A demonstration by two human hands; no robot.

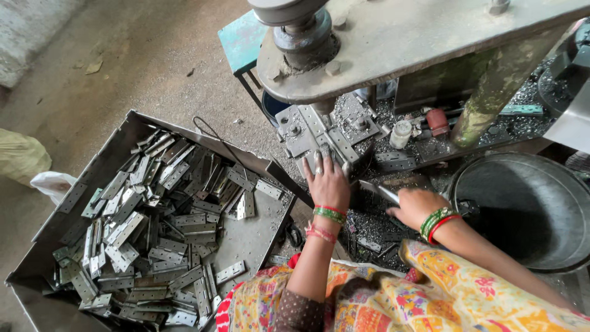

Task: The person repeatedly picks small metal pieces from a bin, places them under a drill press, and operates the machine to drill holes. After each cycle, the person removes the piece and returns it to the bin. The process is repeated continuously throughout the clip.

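My left hand [327,182] lies flat with its fingers spread on the steel die block [313,132] of a press machine, fingertips at the block's front edge. My right hand [413,206] is closed around a flat metal hinge plate [380,192] that points left toward the die. Both wrists wear red and green bangles. Whether the left hand holds anything beneath its fingers is hidden.
A metal tray [258,237] at the left holds several steel hinge plates [153,227]. A large round metal tub [522,209] stands at the right. The press's heavy arm [399,37] hangs overhead. Metal scraps [369,227] litter the machine bed. A teal stool [243,40] stands behind.
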